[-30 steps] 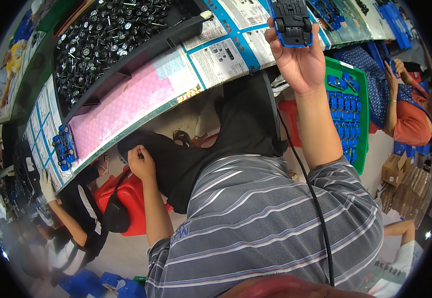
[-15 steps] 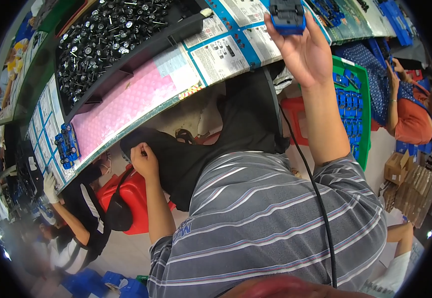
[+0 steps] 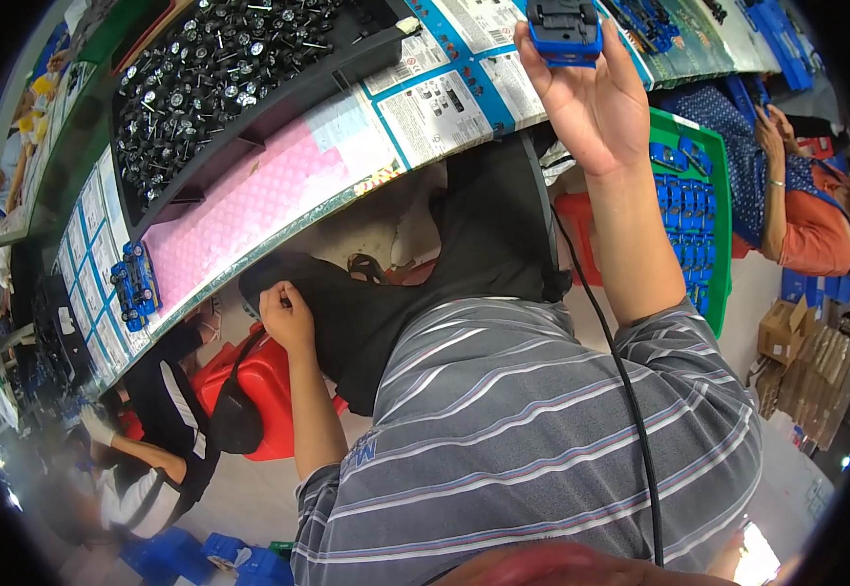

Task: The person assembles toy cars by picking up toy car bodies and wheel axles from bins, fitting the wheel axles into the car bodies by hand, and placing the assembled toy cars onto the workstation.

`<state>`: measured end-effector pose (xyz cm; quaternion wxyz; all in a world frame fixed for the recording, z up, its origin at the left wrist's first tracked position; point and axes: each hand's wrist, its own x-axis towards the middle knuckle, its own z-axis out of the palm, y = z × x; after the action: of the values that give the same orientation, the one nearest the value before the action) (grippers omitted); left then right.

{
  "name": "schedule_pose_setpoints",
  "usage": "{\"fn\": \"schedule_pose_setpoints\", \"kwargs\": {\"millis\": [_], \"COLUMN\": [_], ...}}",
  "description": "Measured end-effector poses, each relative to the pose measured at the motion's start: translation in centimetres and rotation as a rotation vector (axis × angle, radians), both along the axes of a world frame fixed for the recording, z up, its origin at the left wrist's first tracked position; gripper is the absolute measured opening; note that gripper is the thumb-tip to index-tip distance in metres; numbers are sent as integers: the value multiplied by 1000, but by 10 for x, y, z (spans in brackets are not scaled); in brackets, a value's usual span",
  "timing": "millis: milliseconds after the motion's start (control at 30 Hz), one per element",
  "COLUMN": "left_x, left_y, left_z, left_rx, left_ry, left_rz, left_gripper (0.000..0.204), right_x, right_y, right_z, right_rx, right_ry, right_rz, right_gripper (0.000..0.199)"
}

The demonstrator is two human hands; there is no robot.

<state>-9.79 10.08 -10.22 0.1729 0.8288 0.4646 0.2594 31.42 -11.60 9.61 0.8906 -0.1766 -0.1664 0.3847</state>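
Observation:
My right hand (image 3: 601, 122) is raised over the far edge of the table, gripping a blue toy car (image 3: 564, 27) between thumb and fingers. The car's black underside is turned up, and I see no wheels on it. My left hand (image 3: 288, 317) stays low by my lap, its fingers curled together. A dark spot shows between those fingertips; I cannot make out what it is. Beyond the table edge, a black tray (image 3: 293, 93) is heaped with wheels on axles (image 3: 215, 83). At the table's left lies a blue toy car with wheels (image 3: 135, 286).
Pink bubble wrap (image 3: 249, 195) and printed sheets (image 3: 435, 107) cover the table. A green crate (image 3: 725, 234) at right holds rows of blue car bodies (image 3: 687, 210). A red stool (image 3: 269, 400) stands at left. Co-workers sit on both sides. A black cable (image 3: 630, 391) runs across me.
My right hand and the blue toy car have barely shifted. My left hand keeps its place. The gloved hand of the co-worker at left has drawn back from the table edge.

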Motion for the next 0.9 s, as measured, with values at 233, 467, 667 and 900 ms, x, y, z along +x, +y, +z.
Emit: {"fn": "schedule_pose_setpoints", "kwargs": {"millis": [233, 467, 667, 900], "left_x": [-1, -2, 6, -1], "left_y": [1, 5, 3, 0], "left_z": [0, -2, -2, -1], "left_rx": [1, 15, 3, 66], "left_ry": [-7, 7, -8, 47], "left_rz": [4, -16, -38, -48], "left_gripper": [10, 10, 10, 11], "right_x": [31, 36, 37, 106], "right_y": [-32, -48, -57, -110], "right_z": [-18, -19, -16, -7], "right_rx": [-19, -9, -413, -1063], "right_ry": [-23, -23, -354, -898], "right_rz": [41, 19, -406, -1212], "right_gripper": [48, 47, 40, 60]}}
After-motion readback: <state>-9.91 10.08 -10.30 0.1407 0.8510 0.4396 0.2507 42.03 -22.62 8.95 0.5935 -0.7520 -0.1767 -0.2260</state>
